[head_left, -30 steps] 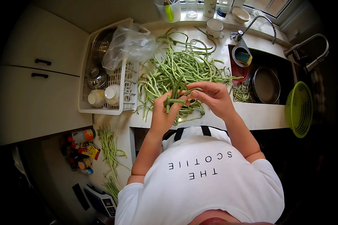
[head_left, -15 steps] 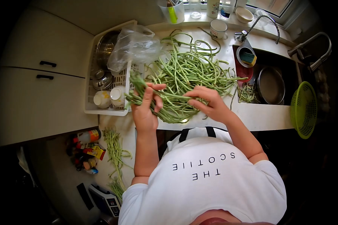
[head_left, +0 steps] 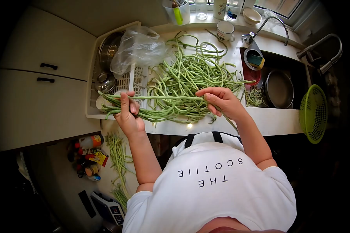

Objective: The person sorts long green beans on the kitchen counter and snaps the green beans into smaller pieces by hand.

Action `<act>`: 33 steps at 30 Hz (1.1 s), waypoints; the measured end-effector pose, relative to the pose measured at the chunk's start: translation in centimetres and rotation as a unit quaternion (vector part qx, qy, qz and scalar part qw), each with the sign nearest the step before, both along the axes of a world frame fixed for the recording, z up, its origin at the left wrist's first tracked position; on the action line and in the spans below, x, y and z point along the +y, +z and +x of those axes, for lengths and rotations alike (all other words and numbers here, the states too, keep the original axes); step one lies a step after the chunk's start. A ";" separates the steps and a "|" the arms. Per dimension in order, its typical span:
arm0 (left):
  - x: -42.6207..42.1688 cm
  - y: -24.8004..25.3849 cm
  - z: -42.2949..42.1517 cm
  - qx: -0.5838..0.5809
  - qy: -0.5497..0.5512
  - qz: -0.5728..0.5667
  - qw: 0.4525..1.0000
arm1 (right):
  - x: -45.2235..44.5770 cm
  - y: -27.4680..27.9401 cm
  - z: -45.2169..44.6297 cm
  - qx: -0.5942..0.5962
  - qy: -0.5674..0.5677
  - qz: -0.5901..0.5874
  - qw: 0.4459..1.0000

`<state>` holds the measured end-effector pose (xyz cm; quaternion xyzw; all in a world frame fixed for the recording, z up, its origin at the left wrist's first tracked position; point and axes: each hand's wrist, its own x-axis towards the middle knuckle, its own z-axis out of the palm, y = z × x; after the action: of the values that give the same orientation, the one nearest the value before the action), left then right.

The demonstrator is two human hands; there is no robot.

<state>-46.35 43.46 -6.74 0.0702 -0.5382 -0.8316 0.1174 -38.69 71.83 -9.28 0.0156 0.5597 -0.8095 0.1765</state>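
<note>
My left hand (head_left: pixel 129 116) is closed round a bunch of long green beans (head_left: pixel 153 114), whose ends stick out to the left over the dish rack. One long bean (head_left: pixel 171 98) runs stretched from that hand across to my right hand (head_left: pixel 223 103), which pinches it between thumb and fingers. The bean's tail hangs below my right hand toward the counter edge. Behind both hands a large tangled heap of long beans (head_left: pixel 198 70) covers the counter.
At left stands a white dish rack (head_left: pixel 91 93) with metal pots and a clear plastic bag (head_left: pixel 138 48). A sink (head_left: pixel 295 64) holds a pan (head_left: pixel 280 89) and bean scraps (head_left: pixel 254 96). A green colander (head_left: pixel 314 114) stands right; more beans (head_left: pixel 118 155) lie lower left, near a scale (head_left: pixel 111 207).
My left hand has moved left and slightly down with the bunch. My right hand has shifted a little right, and the bean between them is now drawn out straight.
</note>
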 end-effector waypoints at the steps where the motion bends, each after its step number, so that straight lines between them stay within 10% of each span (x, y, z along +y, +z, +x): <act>1: 0.3 0.2 0.0 0.000 0.001 -0.001 1.000 | 0.0 0.0 0.0 0.000 0.001 -0.001 1.000; 11: -0.6 0.9 -0.2 0.032 -0.033 -0.011 0.999 | 1.9 -0.7 0.3 -0.030 0.033 -0.079 0.996; 25: -2.6 1.0 -0.7 0.082 -0.051 0.041 0.994 | 2.5 0.1 1.2 0.079 -0.041 0.229 0.969; 33: -4.4 1.4 -0.7 0.052 0.014 0.018 0.998 | 3.8 0.2 1.8 0.037 -0.021 0.085 0.995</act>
<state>-47.03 39.06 -5.39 0.0363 -0.5155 -0.8419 0.1553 -36.88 75.66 -9.08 0.0119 0.6324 -0.7624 0.1367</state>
